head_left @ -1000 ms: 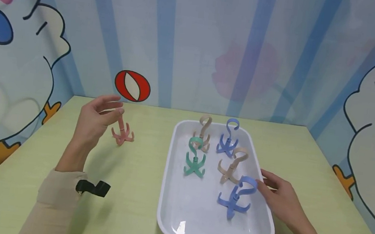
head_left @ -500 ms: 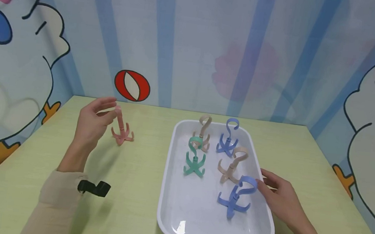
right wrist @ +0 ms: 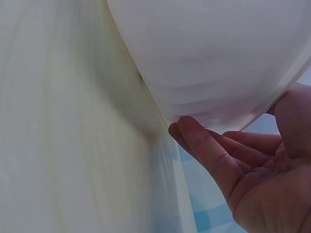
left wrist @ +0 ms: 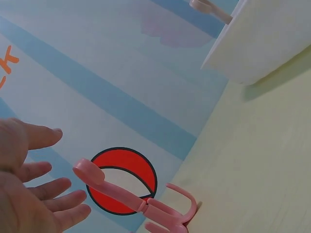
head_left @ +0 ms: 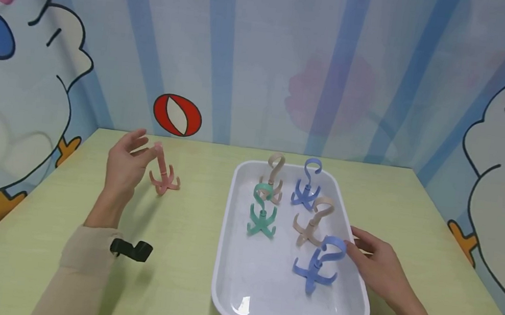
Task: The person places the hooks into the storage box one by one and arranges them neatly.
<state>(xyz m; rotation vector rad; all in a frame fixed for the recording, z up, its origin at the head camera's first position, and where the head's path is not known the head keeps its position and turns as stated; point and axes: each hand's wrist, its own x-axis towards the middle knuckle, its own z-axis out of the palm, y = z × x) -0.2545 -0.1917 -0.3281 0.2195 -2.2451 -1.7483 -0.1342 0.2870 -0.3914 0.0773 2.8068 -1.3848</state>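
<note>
A pink four-pronged hanging hook [head_left: 164, 181] stands upright on the table left of the tray. Beside its curved top is my left hand [head_left: 125, 167]; the left wrist view shows the fingers spread and loose, with a gap between them and the hook. On the other side, my right hand [head_left: 379, 268] holds the right wall of a white tray [head_left: 258, 281], thumb at the rim and fingers against the outside. Inside the tray stand a green hook [head_left: 261, 222], a front blue hook [head_left: 314, 273], a rear blue hook [head_left: 306, 196] and two beige hooks [head_left: 309, 231].
The pale green table [head_left: 187, 253] runs back to a striped blue backdrop [head_left: 262, 66] with cartoon figures. The pink hook and the tray are separated by a stretch of table. A black strap [head_left: 132, 250] sits on the left sleeve.
My left fingers have drawn back slightly from the pink hook's top, and its curved end now shows. The hook stays in place. Right hand and tray have not moved.
</note>
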